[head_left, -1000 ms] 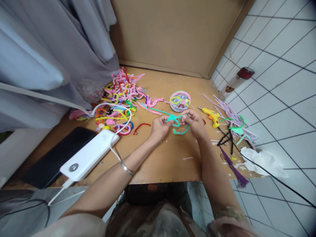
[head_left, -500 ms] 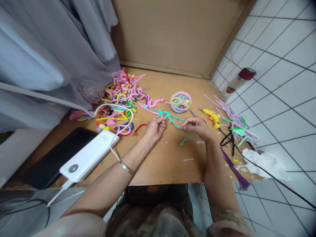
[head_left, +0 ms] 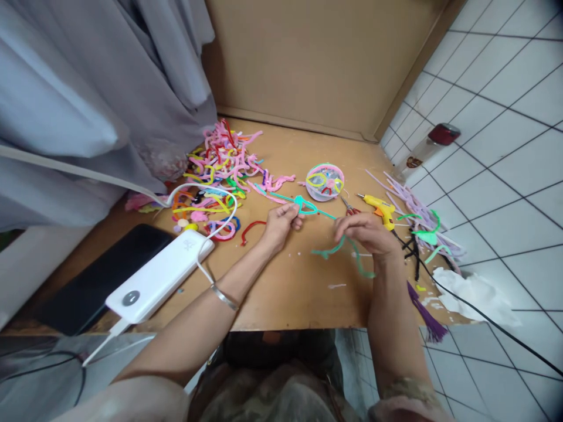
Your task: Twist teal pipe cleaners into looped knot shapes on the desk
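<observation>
My left hand (head_left: pixel 281 225) pinches a turquoise pipe cleaner (head_left: pixel 309 207) bent into a small loop, with one straight end pointing to the far left and another to the right. My right hand (head_left: pixel 366 232) has its thumb and fingers drawn together at the right end of that stem. From beneath the right hand hangs a loose, kinked green pipe cleaner (head_left: pixel 359 266), one end trailing left above the tabletop. The right fingertips are partly hidden, but they close on the pipe cleaner. A red pipe cleaner (head_left: pixel 251 228) lies just left of my left hand.
A heap of colourful pipe cleaners (head_left: pixel 229 155) covers the back left. Behind my hands stand a round clear container (head_left: pixel 324 183), pliers (head_left: pixel 350 206) and a yellow glue gun (head_left: pixel 379 210). Lilac stems (head_left: pixel 417 205) lie right. A white power bank (head_left: pixel 160 275) and black phone (head_left: pixel 105 278) sit left.
My right hand has moved slightly right and down, swinging the loose green length with it. The strand that hung between the hands has shifted right, and the left hand has moved a little right.
</observation>
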`<state>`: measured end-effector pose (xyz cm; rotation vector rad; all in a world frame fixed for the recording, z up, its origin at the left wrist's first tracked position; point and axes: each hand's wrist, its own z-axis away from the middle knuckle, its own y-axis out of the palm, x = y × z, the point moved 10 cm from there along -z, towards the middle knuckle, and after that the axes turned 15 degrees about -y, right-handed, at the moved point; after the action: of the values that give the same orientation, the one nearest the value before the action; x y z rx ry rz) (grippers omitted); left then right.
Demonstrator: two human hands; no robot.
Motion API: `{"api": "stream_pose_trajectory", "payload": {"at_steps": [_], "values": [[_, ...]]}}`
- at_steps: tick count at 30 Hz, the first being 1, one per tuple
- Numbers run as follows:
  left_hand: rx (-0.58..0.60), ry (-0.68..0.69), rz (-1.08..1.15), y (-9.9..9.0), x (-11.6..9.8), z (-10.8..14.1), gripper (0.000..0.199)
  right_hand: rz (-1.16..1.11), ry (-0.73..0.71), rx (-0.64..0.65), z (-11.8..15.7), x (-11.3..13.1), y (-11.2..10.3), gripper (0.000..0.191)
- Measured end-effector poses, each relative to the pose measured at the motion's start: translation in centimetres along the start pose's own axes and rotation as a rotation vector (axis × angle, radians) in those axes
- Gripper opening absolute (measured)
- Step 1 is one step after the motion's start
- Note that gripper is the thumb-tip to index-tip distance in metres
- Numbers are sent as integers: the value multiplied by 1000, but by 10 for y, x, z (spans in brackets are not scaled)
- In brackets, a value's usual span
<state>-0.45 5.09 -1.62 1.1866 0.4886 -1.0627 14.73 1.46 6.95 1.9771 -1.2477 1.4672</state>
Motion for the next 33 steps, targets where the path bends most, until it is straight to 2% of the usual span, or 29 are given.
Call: {"api": "stream_pose_trajectory", "payload": {"at_steps": [1, 2, 3, 6, 7, 8, 11, 13, 18, 23, 28, 33], "values": [[9, 1, -17, 1, 2, -1, 28, 25, 39, 107, 0, -5, 14, 20], [22, 2, -31, 2, 3, -1, 30, 52, 57, 131, 0, -8, 19, 20], [35, 5, -45, 3, 4, -1, 32, 78, 63, 72, -2, -11, 15, 21], [56, 5, -78, 5, 6, -1, 42, 133, 58, -325, 0, -16, -18, 23], [52, 6, -84, 5, 6, -1, 45, 134, 63, -418, 2, -19, -25, 26], [45, 10, -89, 5, 6, -1, 48, 127, 73, -460, 2, -22, -26, 30], [23, 40, -99, 5, 5, 0, 47, 83, 107, -424, -5, -34, -11, 37], [31, 41, -92, 6, 4, 1, 43, 61, 122, -438, -8, -41, -6, 35], [161, -91, -15, 21, 14, 4, 36, -130, 180, -592, -2, -57, -11, 34], [276, -170, -17, 33, 21, 9, 38, -284, 180, -629, -1, -60, -8, 32], [272, -72, -135, 34, 17, 11, 40, -208, 137, -657, -2, -56, -8, 36], [252, -73, -97, 32, 18, 9, 37, -162, 128, -623, -3, -61, -3, 38]]}}
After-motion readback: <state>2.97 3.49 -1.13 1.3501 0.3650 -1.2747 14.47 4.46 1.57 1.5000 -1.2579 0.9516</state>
